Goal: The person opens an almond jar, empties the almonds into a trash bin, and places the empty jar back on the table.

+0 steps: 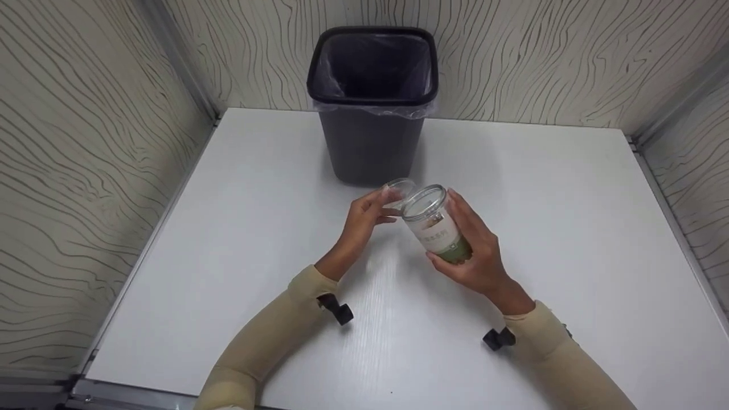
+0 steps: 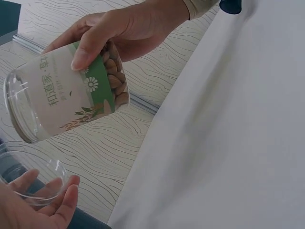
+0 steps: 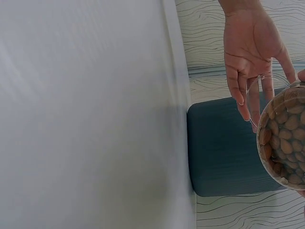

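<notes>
My right hand [image 1: 481, 256] grips a clear plastic jar [image 1: 435, 230] around its lower part. The jar is tilted above the table, its mouth toward the upper left. A white and green label [image 2: 71, 90] wraps it. Almonds [image 3: 288, 138] lie at its bottom, seen in both wrist views. Beside the jar's mouth, my left hand [image 1: 363, 215] holds a round clear lid [image 2: 58, 167] by its edge, between thumb and fingers. The lid is off the jar; whether the two touch, I cannot tell.
A dark bin [image 1: 370, 142] with a clear liner [image 1: 393, 109] stands at the back of the white table [image 1: 239, 228], just beyond the hands. Wood-grain patterned panels [image 1: 524, 62] enclose the table at the back and sides.
</notes>
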### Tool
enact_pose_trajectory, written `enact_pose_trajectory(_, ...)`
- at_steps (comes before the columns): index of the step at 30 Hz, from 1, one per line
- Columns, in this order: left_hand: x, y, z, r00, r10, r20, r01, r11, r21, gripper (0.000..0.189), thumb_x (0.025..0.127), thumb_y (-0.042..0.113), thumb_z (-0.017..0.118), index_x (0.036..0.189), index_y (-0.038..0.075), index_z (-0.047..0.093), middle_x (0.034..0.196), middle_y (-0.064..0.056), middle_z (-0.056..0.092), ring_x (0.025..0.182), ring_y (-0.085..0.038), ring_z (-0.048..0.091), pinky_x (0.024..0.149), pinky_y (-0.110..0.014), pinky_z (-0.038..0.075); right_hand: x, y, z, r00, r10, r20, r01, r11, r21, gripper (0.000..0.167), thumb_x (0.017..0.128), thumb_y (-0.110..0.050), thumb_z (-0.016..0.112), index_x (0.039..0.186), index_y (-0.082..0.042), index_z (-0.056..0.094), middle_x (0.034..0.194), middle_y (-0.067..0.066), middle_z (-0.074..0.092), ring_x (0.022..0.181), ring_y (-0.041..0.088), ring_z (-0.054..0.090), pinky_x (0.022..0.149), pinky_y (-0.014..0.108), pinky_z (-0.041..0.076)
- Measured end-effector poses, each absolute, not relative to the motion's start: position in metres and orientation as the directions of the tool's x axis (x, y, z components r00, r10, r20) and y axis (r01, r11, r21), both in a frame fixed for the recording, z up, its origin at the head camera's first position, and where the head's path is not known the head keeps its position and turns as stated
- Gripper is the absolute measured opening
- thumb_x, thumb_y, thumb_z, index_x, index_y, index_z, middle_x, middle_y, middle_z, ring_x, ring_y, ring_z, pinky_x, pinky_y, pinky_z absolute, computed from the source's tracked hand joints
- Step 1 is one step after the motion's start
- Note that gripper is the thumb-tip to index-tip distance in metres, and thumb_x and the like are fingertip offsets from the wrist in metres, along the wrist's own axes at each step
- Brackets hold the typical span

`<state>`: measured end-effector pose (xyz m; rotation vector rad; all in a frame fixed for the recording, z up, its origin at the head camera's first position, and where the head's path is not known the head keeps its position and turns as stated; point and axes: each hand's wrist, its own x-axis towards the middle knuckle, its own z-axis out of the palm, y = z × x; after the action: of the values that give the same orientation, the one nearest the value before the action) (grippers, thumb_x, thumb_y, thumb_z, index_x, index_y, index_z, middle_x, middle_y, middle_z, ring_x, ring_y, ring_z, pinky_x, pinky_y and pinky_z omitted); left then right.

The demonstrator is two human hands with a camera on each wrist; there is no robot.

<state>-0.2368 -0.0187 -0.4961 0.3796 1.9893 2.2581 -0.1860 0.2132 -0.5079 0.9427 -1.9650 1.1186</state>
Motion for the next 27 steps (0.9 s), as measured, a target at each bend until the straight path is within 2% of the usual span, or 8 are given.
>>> enact_pose_trajectory(8,-0.238,-0.022,-0.501,-0.957,0.289,0.030,-0.022,-0.174,0.985,0.053,0.109,0.046,0.041,0.134,0.005,0.065,0.130,-0.014,0.068,0.102,-0.030,0.073,0.090,-0.043,0.057,-0.186,0.213,-0.509,-0.512,-0.246,0.823,-0.837,0.358,-0.414,0.094,0.064,-0.011,0.090,0.143,0.012,0.046,0.146,0.034,0.045,0.135,0.033,0.051,0.113,0.033,0.039)
enact_pose_trajectory(16,-0.238,-0.021,-0.503,-0.954,0.287,-0.092,-0.169,-0.259,0.951,0.060,0.107,0.051,0.042,0.135,0.002,0.063,0.130,-0.016,0.068,0.102,-0.032,0.073,0.088,-0.040,0.058,-0.187,0.214,-0.510,-0.535,-0.252,0.806,-0.824,0.367,-0.432,0.096,0.061,-0.011,0.090,0.143,0.012,0.045,0.148,0.033,0.044,0.135,0.033,0.050,0.112,0.033,0.040)
enact_pose_trajectory(27,-0.236,-0.020,-0.507,-0.948,0.301,-0.104,-0.190,-0.273,0.943,0.064,0.107,0.055,0.039,0.137,0.003,0.061,0.130,-0.014,0.067,0.101,-0.032,0.073,0.089,-0.042,0.058,-0.187,0.214,-0.511,-0.526,-0.251,0.813,-0.829,0.367,-0.423,0.094,0.065,-0.015,0.090,0.143,0.012,0.045,0.148,0.033,0.044,0.135,0.034,0.050,0.113,0.033,0.040)
